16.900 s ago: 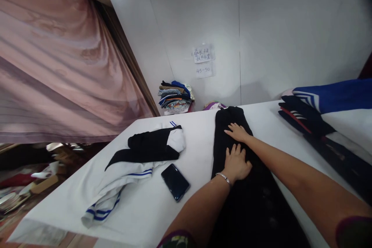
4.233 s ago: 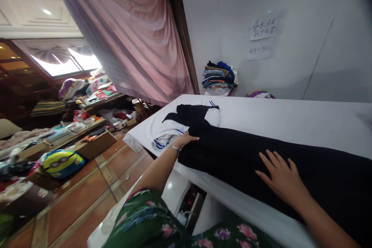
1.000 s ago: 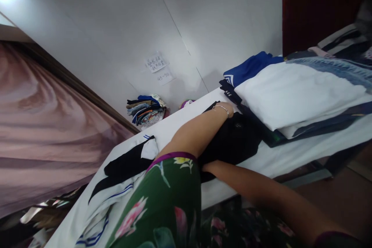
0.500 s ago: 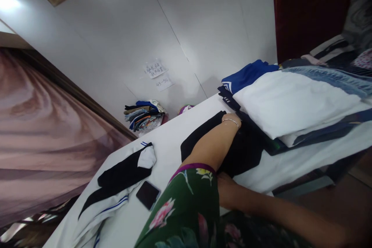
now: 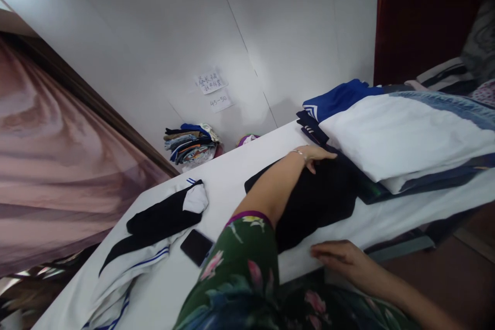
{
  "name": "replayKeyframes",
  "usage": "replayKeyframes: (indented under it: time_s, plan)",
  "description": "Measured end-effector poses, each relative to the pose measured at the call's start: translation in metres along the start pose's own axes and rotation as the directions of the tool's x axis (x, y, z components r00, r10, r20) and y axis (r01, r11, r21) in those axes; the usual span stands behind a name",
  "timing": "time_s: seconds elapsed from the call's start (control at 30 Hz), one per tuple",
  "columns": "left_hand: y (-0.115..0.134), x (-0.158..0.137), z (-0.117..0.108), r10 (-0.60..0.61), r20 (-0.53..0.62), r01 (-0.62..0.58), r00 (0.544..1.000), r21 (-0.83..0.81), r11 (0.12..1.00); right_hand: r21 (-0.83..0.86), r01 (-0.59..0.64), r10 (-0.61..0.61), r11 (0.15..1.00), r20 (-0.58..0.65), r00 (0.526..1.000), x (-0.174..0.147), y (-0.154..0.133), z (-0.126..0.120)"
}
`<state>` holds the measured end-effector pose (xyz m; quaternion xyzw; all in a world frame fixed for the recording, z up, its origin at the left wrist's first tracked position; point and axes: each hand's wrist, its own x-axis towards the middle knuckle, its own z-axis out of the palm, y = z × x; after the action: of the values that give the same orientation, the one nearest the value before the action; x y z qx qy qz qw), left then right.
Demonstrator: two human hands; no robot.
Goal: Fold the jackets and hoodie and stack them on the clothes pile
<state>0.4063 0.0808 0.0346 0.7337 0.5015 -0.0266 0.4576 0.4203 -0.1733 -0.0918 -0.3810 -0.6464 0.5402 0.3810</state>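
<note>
Plainly, one white-covered table (image 5: 226, 180) fills most of the scene, and one big clothes pile (image 5: 410, 134) takes its right side; the layers there overlap too much to number. Next in size comes one black garment (image 5: 325, 191), lying in a compact block just left of the pile; dark meets dark, so whether they touch cannot be told. The left hand (image 5: 316, 154) rests on its far part, but whether it pinches cloth is hidden. The right hand (image 5: 340, 258) is at the table's near edge, fingers together and lightly bent, holding nothing visible.

To handle this well, I judge, press lightly with the left palm, smooth creases outward and let the right hand square the near edge; tugging one corner could skew the layers.

Beyond these: apparently one blue-striped garment (image 5: 170, 214) on the left, one small stack (image 5: 191, 144) at the far side, one phone (image 5: 196, 247) and two paper notes (image 5: 211, 81).
</note>
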Motion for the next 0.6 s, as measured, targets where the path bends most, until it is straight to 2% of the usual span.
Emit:
replayKeyframes:
  time_s: [0.03, 0.07, 0.1, 0.13, 0.17, 0.2, 0.27, 0.33, 0.4, 0.43, 0.47, 0.5, 0.57, 0.6]
  plan:
    - [-0.008, -0.011, -0.011, 0.042, 0.038, -0.04, 0.998, -0.054, 0.998, 0.048, -0.022, 0.023, 0.999, -0.009, 1.0, -0.002, -0.005, -0.001]
    - [-0.018, -0.023, -0.023, 0.143, 0.036, -0.138, 0.989, -0.114, 0.984, 0.083, -0.033, 0.034, 0.996, -0.013, 0.999, -0.003, -0.012, -0.003]
    - [-0.03, -0.037, -0.034, 0.246, -0.017, -0.246, 0.969, -0.142, 0.959, 0.093, -0.027, 0.028, 0.995, -0.014, 1.0, -0.003, -0.022, -0.004]
    - [-0.044, -0.051, -0.044, 0.319, -0.132, -0.334, 0.938, -0.11, 0.936, 0.07, 0.003, -0.002, 0.998, -0.013, 1.0, -0.001, -0.034, -0.006]
    - [-0.06, -0.066, -0.052, 0.367, -0.247, -0.383, 0.897, -0.017, 0.924, 0.022, 0.052, -0.052, 0.998, -0.015, 0.999, 0.001, -0.047, -0.007]
    - [-0.078, -0.081, -0.057, 0.403, -0.352, -0.389, 0.845, 0.113, 0.914, -0.044, 0.123, -0.124, 0.991, -0.018, 0.992, 0.006, -0.061, -0.007]
    - [-0.114, -0.109, -0.058, 0.421, -0.471, -0.3, 0.775, 0.312, 0.902, -0.212, 0.314, -0.328, 0.925, -0.031, 0.944, 0.02, -0.089, -0.007]
    - [-0.147, -0.132, -0.047, 0.431, -0.51, -0.214, 0.745, 0.429, 0.878, -0.398, 0.476, -0.53, 0.784, -0.032, 0.848, 0.042, -0.111, -0.007]
    - [-0.172, -0.147, -0.029, 0.412, -0.52, -0.115, 0.748, 0.51, 0.853, -0.58, 0.52, -0.648, 0.627, -0.018, 0.761, 0.069, -0.122, -0.011]
    - [-0.18, -0.151, -0.019, 0.402, -0.519, -0.069, 0.755, 0.547, 0.834, -0.668, 0.485, -0.662, 0.565, -0.016, 0.749, 0.083, -0.122, -0.016]
    - [-0.185, -0.153, -0.01, 0.395, -0.513, -0.029, 0.762, 0.582, 0.812, -0.75, 0.413, -0.647, 0.516, -0.025, 0.762, 0.095, -0.117, -0.022]
    - [-0.189, -0.154, -0.002, 0.392, -0.505, 0.001, 0.769, 0.615, 0.789, -0.822, 0.308, -0.603, 0.479, -0.054, 0.796, 0.106, -0.107, -0.029]
    - [-0.19, -0.152, 0.009, 0.398, -0.482, 0.031, 0.78, 0.666, 0.746, -0.906, 0.012, -0.415, 0.424, -0.182, 0.891, 0.12, -0.077, -0.045]
    - [-0.189, -0.15, 0.013, 0.405, -0.47, 0.034, 0.784, 0.685, 0.728, -0.908, -0.149, -0.272, 0.393, -0.269, 0.924, 0.122, -0.059, -0.052]
